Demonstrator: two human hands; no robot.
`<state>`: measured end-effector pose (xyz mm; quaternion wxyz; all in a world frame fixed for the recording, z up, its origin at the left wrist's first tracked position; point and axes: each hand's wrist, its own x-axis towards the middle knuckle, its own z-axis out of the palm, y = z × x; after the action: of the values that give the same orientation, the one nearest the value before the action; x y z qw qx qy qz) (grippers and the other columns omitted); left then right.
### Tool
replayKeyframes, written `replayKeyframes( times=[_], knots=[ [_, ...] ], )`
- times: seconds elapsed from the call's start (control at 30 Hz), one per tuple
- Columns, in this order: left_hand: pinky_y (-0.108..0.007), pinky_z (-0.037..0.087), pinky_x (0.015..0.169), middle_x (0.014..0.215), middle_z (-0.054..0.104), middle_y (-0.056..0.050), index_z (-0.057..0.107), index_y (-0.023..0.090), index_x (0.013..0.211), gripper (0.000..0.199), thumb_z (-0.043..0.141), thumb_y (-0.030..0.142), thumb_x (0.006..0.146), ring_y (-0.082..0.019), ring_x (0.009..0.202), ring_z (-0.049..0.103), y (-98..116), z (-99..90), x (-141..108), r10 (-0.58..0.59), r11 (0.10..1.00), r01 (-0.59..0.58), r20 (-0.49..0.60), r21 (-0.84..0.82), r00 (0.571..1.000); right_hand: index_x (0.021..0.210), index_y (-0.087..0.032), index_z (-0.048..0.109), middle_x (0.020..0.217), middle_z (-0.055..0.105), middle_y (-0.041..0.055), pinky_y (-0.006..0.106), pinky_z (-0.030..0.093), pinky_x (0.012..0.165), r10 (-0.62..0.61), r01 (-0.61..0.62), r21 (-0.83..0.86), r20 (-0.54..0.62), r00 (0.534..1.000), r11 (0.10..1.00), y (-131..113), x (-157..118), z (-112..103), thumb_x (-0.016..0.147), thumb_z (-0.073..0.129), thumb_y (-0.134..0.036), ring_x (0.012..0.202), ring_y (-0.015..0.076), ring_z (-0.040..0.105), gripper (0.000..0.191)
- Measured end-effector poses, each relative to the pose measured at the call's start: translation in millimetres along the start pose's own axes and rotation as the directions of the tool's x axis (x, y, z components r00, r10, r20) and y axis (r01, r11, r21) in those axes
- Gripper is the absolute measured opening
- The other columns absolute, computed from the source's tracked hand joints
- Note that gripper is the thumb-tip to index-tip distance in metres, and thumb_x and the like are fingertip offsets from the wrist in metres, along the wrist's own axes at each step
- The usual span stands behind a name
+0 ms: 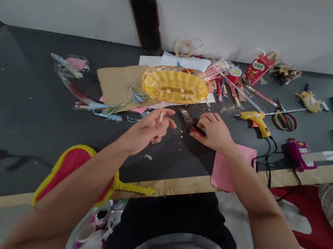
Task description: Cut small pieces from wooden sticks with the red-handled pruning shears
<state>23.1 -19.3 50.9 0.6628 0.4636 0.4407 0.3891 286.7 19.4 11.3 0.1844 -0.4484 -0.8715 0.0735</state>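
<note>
My left hand (152, 128) is raised a little over the dark table, palm partly up. Its thumb and fingers pinch a short pale stick (161, 117). To the right, my right hand (216, 131) rests on the table, wrapped round the red and black handle of a hand cutter with a curved metal head (186, 116). That head points away to the left, near the left fingertips; its exact kind is partly hidden by my fingers. Tiny pale crumbs lie between the hands. Beyond them stands a yellow woven basket (177, 75) with a few small pale pieces in it.
On the right lie a yellow glue gun (258, 121), scissors (285, 120) and a purple power box (301, 154) with black cables. Pink paper (234, 166) is under my right forearm. A red-and-yellow fan-shaped piece (68, 163) overhangs the front edge. A phone (147, 22) leans against the wall.
</note>
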Motion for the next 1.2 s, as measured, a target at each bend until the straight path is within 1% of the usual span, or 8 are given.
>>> replayKeyframes(
  times=[0.13,0.33,0.5,0.6,0.77,0.87,1.07,1.2],
  knots=[
    [-0.022,0.043,0.053,0.102,0.070,-0.009,0.071,0.016,0.115,0.047,0.082,0.042,0.078,-0.011,0.067,0.053,-11.4,-9.0,3.8,-0.165,0.910,0.158,0.014,-0.384,0.986,0.086,-0.021,0.061,0.114,0.069,0.0131,0.045,0.049,0.096,-0.054,0.054,-0.003,0.069,0.996,0.999,-2.9,-0.6,4.5,0.087,0.072,-0.037,0.103,0.0283,0.061,0.019],
    [-0.019,0.041,0.050,0.083,0.067,-0.007,0.080,0.012,0.100,0.026,0.083,0.022,0.076,-0.008,0.060,0.051,-20.1,-8.7,6.2,-0.165,0.917,0.155,0.005,-0.369,0.986,0.076,-0.022,0.058,0.119,0.074,0.0142,0.044,0.054,0.092,-0.030,0.030,0.002,0.036,0.999,1.000,-3.3,-1.3,4.0,0.086,0.065,-0.027,0.098,0.0279,0.068,0.013],
    [-0.017,0.037,0.046,0.077,0.065,-0.006,0.080,0.012,0.100,0.028,0.084,0.022,0.074,-0.005,0.053,0.046,-22.1,-14.3,10.4,-0.136,0.909,0.114,-0.026,-0.401,0.990,0.073,-0.023,0.054,0.112,0.075,0.0127,0.036,0.055,0.085,0.002,-0.020,0.329,0.054,0.999,0.944,-1.5,-2.8,-8.8,0.086,0.064,-0.030,0.100,0.0239,0.071,0.018],
    [-0.017,0.035,0.045,0.075,0.065,-0.005,0.080,0.011,0.100,0.028,0.084,0.026,0.075,-0.004,0.051,0.044,-20.8,-13.8,10.2,-0.177,0.904,0.155,-0.017,-0.399,0.984,0.070,-0.022,0.052,0.113,0.074,0.0110,0.028,0.052,0.067,0.051,-0.153,0.635,0.176,0.983,0.758,-4.4,-2.4,-16.8,0.087,0.067,-0.041,0.082,0.0168,0.070,0.029],
    [-0.018,0.033,0.044,0.076,0.066,-0.006,0.080,0.011,0.101,0.030,0.084,0.030,0.077,-0.005,0.052,0.044,-18.3,-9.7,8.5,-0.205,0.909,0.187,-0.010,-0.372,0.979,0.095,-0.020,0.066,0.087,0.074,0.0062,0.025,0.049,0.053,0.118,-0.382,0.908,0.366,0.923,0.169,-17.1,-4.3,-24.6,0.084,0.068,-0.066,0.064,0.0135,0.064,0.047],
    [-0.018,0.031,0.044,0.074,0.066,-0.006,0.078,0.012,0.103,0.033,0.085,0.030,0.076,-0.005,0.052,0.043,-20.1,-10.0,8.9,-0.167,0.925,0.145,-0.033,-0.351,0.985,0.112,-0.021,0.066,0.083,0.072,0.0036,0.024,0.050,0.049,0.057,-0.355,0.935,0.353,0.934,0.028,-20.9,-6.1,-21.6,0.067,0.086,-0.062,0.065,0.0152,0.065,0.065],
    [-0.017,0.030,0.045,0.072,0.074,-0.007,0.068,0.015,0.095,0.041,0.089,0.040,0.070,-0.005,0.047,0.039,-27.8,-11.2,11.0,-0.072,0.957,0.041,-0.095,-0.288,0.993,0.098,-0.024,0.064,0.104,0.074,0.0062,0.030,0.060,0.065,0.113,-0.224,0.959,0.207,0.972,0.171,-20.0,-7.7,-9.0,0.082,0.077,-0.040,0.075,0.0158,0.072,0.026],
    [-0.018,0.031,0.044,0.076,0.075,-0.007,0.066,0.016,0.088,0.041,0.090,0.043,0.068,-0.006,0.049,0.044,-27.5,-7.9,11.1,-0.008,0.960,-0.035,-0.155,-0.277,0.988,0.096,-0.023,0.063,0.135,0.066,0.0139,0.039,0.060,0.091,0.029,-0.021,0.818,0.005,1.000,0.574,-24.3,-9.9,-12.4,0.092,0.062,-0.026,0.115,0.0240,0.071,0.005]
  ],
)
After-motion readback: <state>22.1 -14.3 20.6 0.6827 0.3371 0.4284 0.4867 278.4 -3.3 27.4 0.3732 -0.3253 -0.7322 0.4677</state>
